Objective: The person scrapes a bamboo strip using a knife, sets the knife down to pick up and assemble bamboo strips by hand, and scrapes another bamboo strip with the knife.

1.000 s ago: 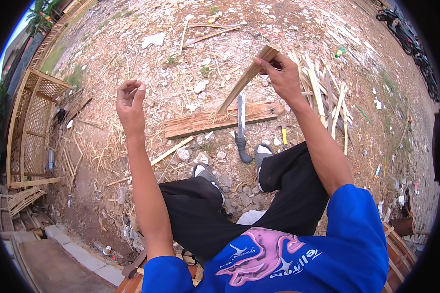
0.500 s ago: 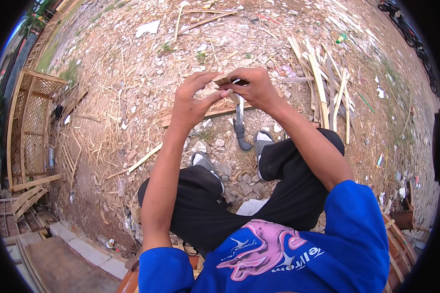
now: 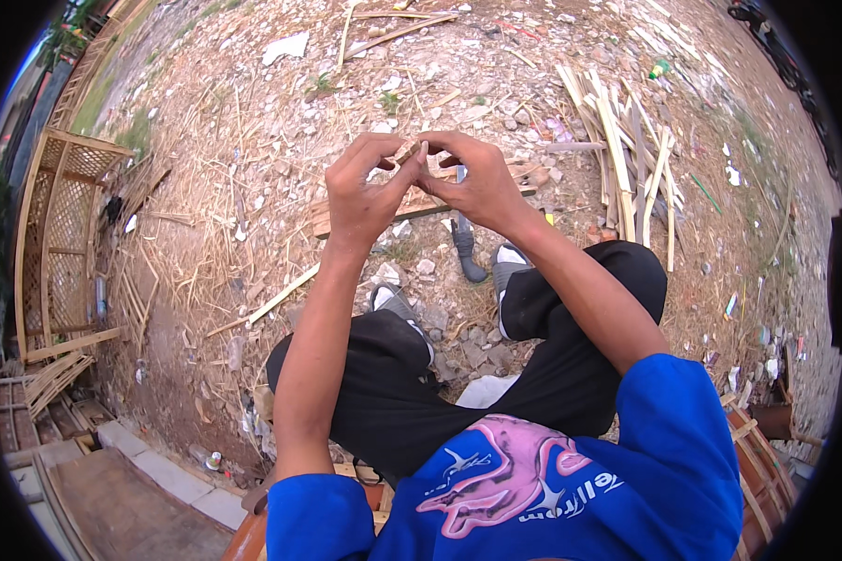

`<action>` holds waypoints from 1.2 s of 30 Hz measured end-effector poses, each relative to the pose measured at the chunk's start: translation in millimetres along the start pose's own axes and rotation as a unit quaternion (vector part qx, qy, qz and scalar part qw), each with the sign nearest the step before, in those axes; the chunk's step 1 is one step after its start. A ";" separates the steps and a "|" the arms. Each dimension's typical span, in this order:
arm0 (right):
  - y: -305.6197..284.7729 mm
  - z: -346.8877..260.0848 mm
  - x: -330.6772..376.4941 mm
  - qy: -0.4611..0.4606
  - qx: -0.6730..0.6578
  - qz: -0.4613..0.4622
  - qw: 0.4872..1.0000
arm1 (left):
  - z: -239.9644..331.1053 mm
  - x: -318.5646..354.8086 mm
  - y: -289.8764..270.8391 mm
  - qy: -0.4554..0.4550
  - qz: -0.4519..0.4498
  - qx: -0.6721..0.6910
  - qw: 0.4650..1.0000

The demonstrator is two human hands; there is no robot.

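Both hands are raised in front of me, their fingertips meeting above the ground. My left hand (image 3: 365, 182) pinches a small flat brown piece (image 3: 409, 152) between thumb and fingers; it is mostly covered, and whether it is wood or card I cannot make out. From the other side my right hand (image 3: 472, 178) closes its thumb and fingers on the same piece. Beneath the hands, a wooden plank (image 3: 325, 222) lies on the ground. A blade-like tool with a dark curved handle (image 3: 465, 251) rests across it, its upper part hidden behind my right hand.
A pile of long wooden strips (image 3: 617, 150) lies at the far right. At the left stands a wooden lattice frame (image 3: 65, 215). A loose strip (image 3: 283, 297) lies near my left foot (image 3: 395, 309). Stones and wood scraps cover the ground.
My hands have drawn closer together, and their fingertips now cover more of the brown piece. Both have shifted slightly, the left one downward from its more spread grip.
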State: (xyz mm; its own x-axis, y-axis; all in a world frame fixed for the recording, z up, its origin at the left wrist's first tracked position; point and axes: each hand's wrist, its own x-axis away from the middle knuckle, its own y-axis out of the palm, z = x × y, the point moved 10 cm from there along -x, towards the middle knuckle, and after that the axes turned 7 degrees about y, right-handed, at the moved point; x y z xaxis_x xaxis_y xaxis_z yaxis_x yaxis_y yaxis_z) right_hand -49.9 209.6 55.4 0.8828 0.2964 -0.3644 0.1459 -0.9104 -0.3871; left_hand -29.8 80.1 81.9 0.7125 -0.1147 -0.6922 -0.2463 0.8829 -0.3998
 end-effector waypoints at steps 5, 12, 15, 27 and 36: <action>19.5 76.7 6.5 0.048 0.155 -0.069 0.984 | -23.4 -2.1 -10.1 0.017 0.098 0.058 0.993; 64.4 192.2 58.5 0.209 0.275 -0.319 0.883 | -55.2 7.8 -17.3 -0.056 0.131 0.080 0.987; 63.7 257.4 105.4 0.265 0.335 -0.396 0.813 | -62.6 13.0 -22.7 -0.067 0.190 0.176 0.964; 115.8 351.5 191.9 0.449 0.267 -0.317 0.792 | -64.8 3.8 -52.9 -0.117 0.295 0.280 0.906; 131.6 368.4 234.9 0.533 0.308 -0.121 0.778 | -69.1 14.9 -89.7 -0.152 0.365 0.281 0.875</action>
State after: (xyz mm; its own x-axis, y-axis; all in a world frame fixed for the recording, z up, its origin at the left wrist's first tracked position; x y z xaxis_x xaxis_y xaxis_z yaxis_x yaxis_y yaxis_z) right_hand 12.1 265.8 -393.2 0.7791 -0.2696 0.5659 0.4143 -0.4561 -0.7876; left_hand -42.5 -32.3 65.9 0.6633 0.6234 -0.4141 -0.4077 0.7650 0.4986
